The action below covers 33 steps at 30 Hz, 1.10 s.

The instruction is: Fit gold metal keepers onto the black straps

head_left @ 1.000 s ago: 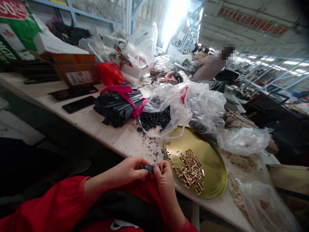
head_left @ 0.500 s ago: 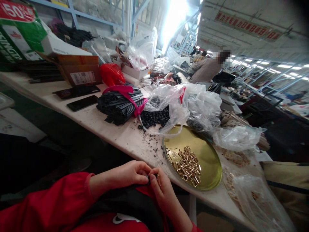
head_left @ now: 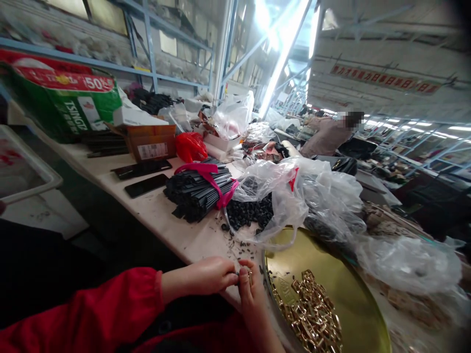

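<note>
In the head view, you have a small gold-coloured metal piece between the fingers of your right hand, above the near edge of the table. This hand is pinching it, with the thumb upright and the fingers curled; the shape of the piece is mostly hidden. Your left hand comes from the side to meet the right one, its thumb pressed against the bent forefinger. At its tips a small dark bit shows (it is too small for me to say what it is), and I cannot tell if this hand pinches it.

Just beside your right hand is a round, shiny, gold-coloured metal tray, which holds a heap of gold-coloured metal buckles. Beyond your hands, small black pieces lie in a pile, partly under a clear plastic bag. Next to them is a bundle of flat black strips, tied around with a bright pink band. Farther to the left, two flat dark objects lie near an open brown cardboard box on the pale-topped table. In the background, a person in a greyish top leans forward.
</note>
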{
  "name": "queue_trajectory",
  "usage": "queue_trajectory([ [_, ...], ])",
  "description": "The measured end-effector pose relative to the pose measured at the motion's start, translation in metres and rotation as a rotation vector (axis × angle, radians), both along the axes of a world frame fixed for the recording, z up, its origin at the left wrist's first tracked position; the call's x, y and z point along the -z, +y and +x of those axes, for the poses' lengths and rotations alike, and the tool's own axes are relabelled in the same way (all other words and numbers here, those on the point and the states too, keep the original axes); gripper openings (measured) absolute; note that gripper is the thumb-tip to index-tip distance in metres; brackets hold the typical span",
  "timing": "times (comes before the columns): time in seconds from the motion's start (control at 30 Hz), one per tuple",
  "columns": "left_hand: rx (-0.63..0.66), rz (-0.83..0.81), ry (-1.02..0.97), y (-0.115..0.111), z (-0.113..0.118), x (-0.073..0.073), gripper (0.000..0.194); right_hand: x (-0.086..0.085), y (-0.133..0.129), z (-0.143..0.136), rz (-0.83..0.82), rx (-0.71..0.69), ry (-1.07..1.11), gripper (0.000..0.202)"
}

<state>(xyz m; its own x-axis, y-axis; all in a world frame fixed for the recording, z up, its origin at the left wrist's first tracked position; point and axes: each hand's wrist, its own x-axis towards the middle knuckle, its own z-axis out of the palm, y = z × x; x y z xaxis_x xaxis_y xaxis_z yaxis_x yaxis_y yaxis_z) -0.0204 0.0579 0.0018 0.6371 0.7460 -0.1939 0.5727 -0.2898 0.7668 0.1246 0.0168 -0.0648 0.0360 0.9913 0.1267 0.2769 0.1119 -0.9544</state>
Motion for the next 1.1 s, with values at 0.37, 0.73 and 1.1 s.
queue_trajectory([
  [0.37, 0.049, -0.231, -0.009, 0.016, 0.001, -0.005, 0.039, -0.003, 0.020, 0.000, 0.061, -0.064, -0.125, 0.029],
  [0.73, -0.721, 0.891, 0.415, 0.105, -0.112, -0.017, 0.032, 0.009, 0.049, 0.014, 0.144, 0.050, -0.838, 0.020],
  [1.1, -0.553, 0.854, -0.203, 0.040, -0.089, -0.050, 0.012, -0.036, 0.116, 0.040, 0.240, 0.079, -0.999, 0.031],
])
